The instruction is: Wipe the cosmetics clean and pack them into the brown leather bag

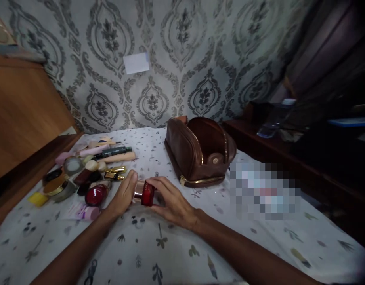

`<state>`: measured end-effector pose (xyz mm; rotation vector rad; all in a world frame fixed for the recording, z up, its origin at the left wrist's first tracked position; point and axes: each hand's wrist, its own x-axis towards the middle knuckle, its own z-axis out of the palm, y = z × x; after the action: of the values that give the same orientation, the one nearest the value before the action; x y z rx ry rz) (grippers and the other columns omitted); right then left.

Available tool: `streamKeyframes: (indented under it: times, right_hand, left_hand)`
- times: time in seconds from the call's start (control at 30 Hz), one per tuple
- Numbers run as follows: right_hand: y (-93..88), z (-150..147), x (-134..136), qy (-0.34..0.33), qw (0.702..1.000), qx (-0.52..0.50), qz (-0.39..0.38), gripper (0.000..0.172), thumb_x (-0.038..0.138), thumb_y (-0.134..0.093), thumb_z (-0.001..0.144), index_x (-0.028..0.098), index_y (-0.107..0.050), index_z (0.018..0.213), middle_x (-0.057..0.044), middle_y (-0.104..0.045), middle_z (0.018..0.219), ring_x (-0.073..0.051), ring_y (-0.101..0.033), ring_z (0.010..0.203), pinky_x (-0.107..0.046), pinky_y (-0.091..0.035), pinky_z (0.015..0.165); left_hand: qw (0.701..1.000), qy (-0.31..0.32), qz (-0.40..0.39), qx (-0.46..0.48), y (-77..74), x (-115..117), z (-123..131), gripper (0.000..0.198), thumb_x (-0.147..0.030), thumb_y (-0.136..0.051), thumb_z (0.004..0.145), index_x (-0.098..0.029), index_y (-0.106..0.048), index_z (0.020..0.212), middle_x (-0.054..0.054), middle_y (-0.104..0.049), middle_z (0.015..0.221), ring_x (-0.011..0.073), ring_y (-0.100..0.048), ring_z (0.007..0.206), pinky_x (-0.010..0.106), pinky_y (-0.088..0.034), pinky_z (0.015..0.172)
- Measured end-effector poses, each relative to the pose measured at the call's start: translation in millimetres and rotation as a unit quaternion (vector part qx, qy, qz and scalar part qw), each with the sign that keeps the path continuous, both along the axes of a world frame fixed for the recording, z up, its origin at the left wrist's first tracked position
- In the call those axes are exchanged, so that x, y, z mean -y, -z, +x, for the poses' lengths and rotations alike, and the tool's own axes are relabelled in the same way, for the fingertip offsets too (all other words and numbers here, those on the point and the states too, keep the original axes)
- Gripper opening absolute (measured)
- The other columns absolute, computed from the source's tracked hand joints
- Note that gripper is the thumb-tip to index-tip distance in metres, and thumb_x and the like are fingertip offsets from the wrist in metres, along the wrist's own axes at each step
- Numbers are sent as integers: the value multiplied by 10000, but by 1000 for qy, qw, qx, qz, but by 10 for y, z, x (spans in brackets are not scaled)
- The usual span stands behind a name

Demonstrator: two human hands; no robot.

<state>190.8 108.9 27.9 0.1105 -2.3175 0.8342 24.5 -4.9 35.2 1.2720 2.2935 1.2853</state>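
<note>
Between my two hands lies a small red cosmetic jar [148, 194] on its side, with a shiny gold lid [138, 191] turned to the left. My right hand [173, 204] closes round the red body, thumb below and fingers above. Against the lid end is my left hand [125, 194], its fingers pressed together; its thumb is hidden. A brown leather toiletry bag [192, 152] stands behind my right hand, unzipped, with its flap folded out. Left of my hands are a round dark-red container [96, 194] and a lilac tube with a pink cap [91, 213].
Several cosmetics cluster on the left, including a green tube [113, 152], a gold-lidded jar [59, 188] and a yellow piece [38, 198]. A wooden panel [24, 99] bounds the left. At right are a blurred-out patch [265, 192] and a plastic bottle [276, 118] on a dark ledge.
</note>
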Motion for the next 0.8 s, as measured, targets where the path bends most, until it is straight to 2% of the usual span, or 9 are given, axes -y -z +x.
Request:
streamKeyframes:
  times: [0.2,0.47,0.6,0.8]
  right_hand:
    - [-28,-13,30,38,999,6,-11,639,330,-729,814,228,-436,1373,-116,-565,1187,-270,-572,1108,-426,-514,942]
    - [-5,-44,40,81,995,-10,-66,593,388,-777,759,206,-514,1259,-87,-611,1044,-251,-604,975,-395,-530,846]
    - [4,-69,53,101,982,-6,-160,574,390,-809,714,195,-542,1182,-74,-631,1051,-225,-619,944,-369,-525,839]
    - [-6,-126,38,107,937,37,-330,495,419,-796,689,186,-568,1061,-35,-672,933,-191,-633,860,-322,-522,761]
  left_hand:
    - [999,30,5,-19,-86,53,65,531,-605,-238,953,-217,-599,915,63,-635,857,231,-620,948,352,-514,852]
    - [997,48,16,-56,-114,68,122,388,-480,-238,977,-218,-522,937,31,-579,791,205,-589,792,327,-483,742]
    - [996,61,31,-58,-115,74,137,347,-438,-248,981,-221,-516,932,16,-574,761,203,-587,775,319,-470,726]
    - [996,63,26,-56,-104,75,171,348,-463,-289,971,-227,-542,933,-3,-586,690,204,-586,691,322,-453,673]
